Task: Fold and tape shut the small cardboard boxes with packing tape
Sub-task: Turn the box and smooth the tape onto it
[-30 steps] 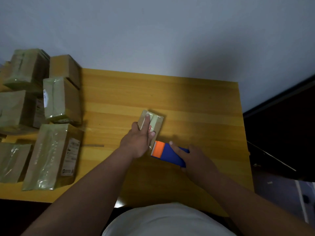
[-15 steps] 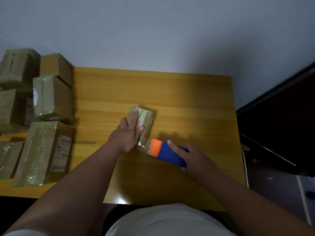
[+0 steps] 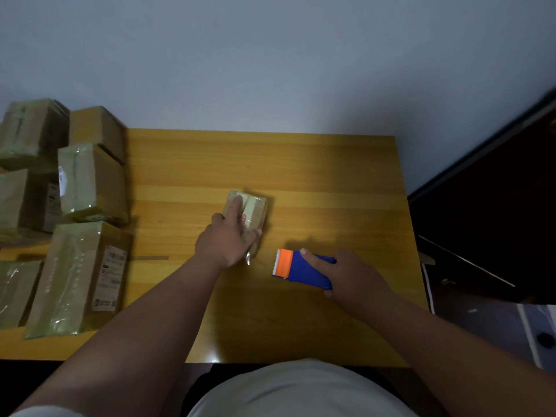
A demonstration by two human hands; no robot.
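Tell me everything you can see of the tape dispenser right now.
The tape dispenser has a blue body, an orange front band and a pale toothed edge at its left end; it looks plastic. It lies low over the table, right of the small box, apart from it. The right hand grips it, forefinger along the top.

The scene is dim and slightly soft, with a bright band of light lying across the middle of the yellow wooden surface [image 3: 316, 176] while its near part sinks into shadow. A small gleam sits on the near edge, and the clear tape wrapping the brown cardboard parcels [image 3: 78, 272] stacked at the left catches pale glare. The wide lens bows the surface's edges and stretches the forearms, the pale grey wall [image 3: 270, 55] darkens toward the corners, and the right side is almost black.
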